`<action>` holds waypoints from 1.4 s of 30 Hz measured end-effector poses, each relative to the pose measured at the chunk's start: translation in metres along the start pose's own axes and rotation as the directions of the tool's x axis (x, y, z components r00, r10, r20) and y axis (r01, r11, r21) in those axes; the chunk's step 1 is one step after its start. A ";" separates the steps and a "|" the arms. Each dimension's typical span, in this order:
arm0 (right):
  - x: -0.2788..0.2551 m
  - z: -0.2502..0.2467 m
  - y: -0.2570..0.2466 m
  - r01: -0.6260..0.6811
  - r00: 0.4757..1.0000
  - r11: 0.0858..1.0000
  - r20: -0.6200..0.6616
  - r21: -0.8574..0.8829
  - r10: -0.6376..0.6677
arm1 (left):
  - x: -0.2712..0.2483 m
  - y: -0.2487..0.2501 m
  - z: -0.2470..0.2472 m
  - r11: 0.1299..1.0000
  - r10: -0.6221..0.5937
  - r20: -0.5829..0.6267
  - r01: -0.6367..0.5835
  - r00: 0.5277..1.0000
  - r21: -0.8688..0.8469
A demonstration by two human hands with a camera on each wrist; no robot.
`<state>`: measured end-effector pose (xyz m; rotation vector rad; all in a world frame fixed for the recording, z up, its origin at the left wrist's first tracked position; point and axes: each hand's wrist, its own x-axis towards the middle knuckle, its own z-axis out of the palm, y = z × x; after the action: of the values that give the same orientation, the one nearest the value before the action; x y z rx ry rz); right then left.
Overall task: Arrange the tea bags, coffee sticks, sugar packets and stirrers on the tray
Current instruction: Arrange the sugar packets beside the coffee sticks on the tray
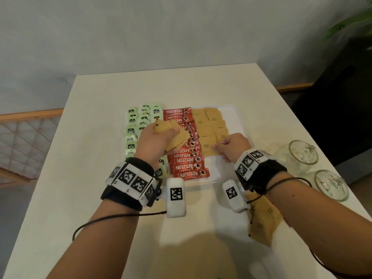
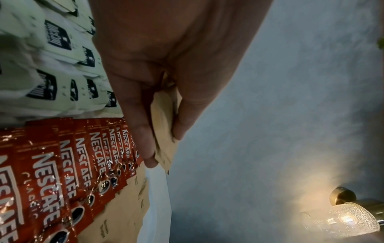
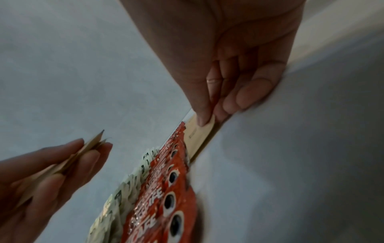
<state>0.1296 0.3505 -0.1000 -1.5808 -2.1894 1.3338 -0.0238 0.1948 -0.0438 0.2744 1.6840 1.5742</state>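
A clear tray (image 1: 237, 121) holds rows of green tea bags (image 1: 131, 125), red coffee sticks (image 1: 186, 160) and brown sugar packets (image 1: 209, 125). My left hand (image 1: 155, 141) hovers over the coffee sticks and grips a fanned stack of brown sugar packets (image 1: 177, 137), also seen in the left wrist view as a stack (image 2: 164, 125) between thumb and fingers. My right hand (image 1: 231, 147) pinches one sugar packet (image 1: 208, 149) lying at the near end of the sugar rows; the right wrist view shows thumb and fingers on that packet (image 3: 197, 136). No stirrers are in view.
Two empty glass jars (image 1: 302, 152) (image 1: 330, 185) lie on the table right of the tray. More brown sugar packets (image 1: 261, 220) lie on the table under my right forearm. The white table (image 1: 96, 198) ends at a grey wall behind.
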 end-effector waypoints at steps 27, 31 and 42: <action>-0.094 -0.054 0.005 0.190 0.975 0.795 -0.016 0.575 -0.222 | -0.064 -0.013 0.042 0.973 -0.028 0.267 0.088 0.963 -0.214; -0.097 -0.048 0.007 0.180 0.978 0.774 -0.028 0.607 -0.206 | -0.072 -0.019 0.053 0.989 0.021 0.281 0.022 0.959 -0.148; -0.056 -0.054 0.003 0.279 0.958 0.857 -0.184 0.433 -0.219 | -0.051 -0.004 0.043 0.999 0.033 0.192 -0.040 0.981 0.031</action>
<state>0.1867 0.3358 -0.0496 -1.1284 -1.7564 1.4754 0.0395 0.1930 -0.0233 0.4625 1.5655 1.4953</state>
